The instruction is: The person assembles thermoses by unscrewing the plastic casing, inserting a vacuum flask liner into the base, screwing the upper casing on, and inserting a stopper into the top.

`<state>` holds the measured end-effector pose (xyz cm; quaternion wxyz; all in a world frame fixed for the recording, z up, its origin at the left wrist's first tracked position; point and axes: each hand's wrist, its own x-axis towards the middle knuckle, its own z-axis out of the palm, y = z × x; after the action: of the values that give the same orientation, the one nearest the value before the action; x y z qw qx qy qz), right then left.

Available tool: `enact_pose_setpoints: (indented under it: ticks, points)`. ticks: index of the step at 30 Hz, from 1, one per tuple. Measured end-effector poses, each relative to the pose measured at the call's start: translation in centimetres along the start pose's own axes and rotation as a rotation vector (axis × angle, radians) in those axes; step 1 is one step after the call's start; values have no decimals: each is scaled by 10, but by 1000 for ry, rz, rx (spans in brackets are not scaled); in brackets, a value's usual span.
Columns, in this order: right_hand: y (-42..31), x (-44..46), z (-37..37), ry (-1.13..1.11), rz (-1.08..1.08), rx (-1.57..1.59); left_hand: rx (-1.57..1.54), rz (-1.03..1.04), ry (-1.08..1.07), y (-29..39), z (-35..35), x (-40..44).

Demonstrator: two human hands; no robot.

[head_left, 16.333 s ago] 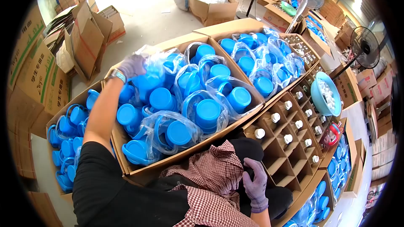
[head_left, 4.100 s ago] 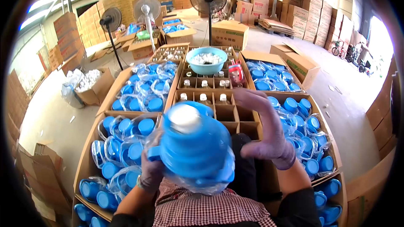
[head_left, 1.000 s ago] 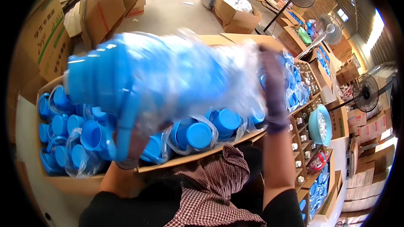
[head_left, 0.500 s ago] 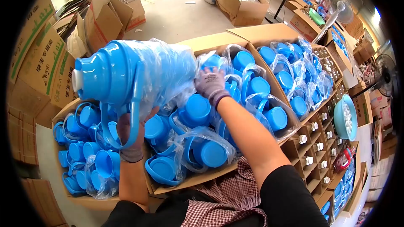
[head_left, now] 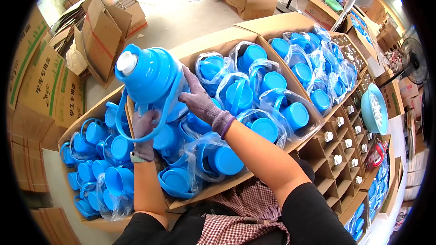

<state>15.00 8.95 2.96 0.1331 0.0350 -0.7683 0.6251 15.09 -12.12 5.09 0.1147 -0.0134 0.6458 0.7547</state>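
Both gloved hands are at a blue vacuum flask (head_left: 147, 77), held tilted above the cardboard boxes with its white stopper (head_left: 126, 63) toward the upper left. The left hand (head_left: 145, 129) grasps the flask from below, its forearm running nearly straight up from the elbow and a band (head_left: 141, 158) at the wrist. The flask's loop handle (head_left: 169, 118) hangs across that hand. The right hand (head_left: 202, 104) comes in from the other side, forearm slanting up and leftward, thumb spread from the fingers against the flask's side; whether it grips cannot be told.

Beneath the flask, an open carton (head_left: 204, 43) holds blue flasks (head_left: 226, 160) in clear plastic bags. To its left, a second carton (head_left: 102, 223) holds more blue pieces. On the right, a divided carton (head_left: 324, 186) holds white-capped bottles (head_left: 328, 136), and beyond them is a light-blue basin (head_left: 367, 109) of small white pieces (head_left: 377, 110).
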Motion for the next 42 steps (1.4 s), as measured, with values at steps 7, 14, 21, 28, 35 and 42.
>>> enact_pose_setpoints:
  ticks: [7, 14, 21, 28, 35, 42]
  points:
    - [-25, 19, -34, 186, 280, 589, 199, -128, -188, -15, 28, 73]
    - [-45, 1, -41, -379, 410, 714, 1222, 116, -214, -96, 31, 92]
    - [-95, -72, -106, -303, 107, 195, 844, -16, 170, -8, -3, 70]
    - [-73, -225, -178, -21, 234, -65, 1000, 625, -11, -39, 79, 9]
    - [-74, -294, -186, 141, 362, -6, 1627, 277, -628, -46, 152, 11]
    - [-71, -360, -206, 410, 459, 274, 1119, 699, 70, 52, 131, 57]
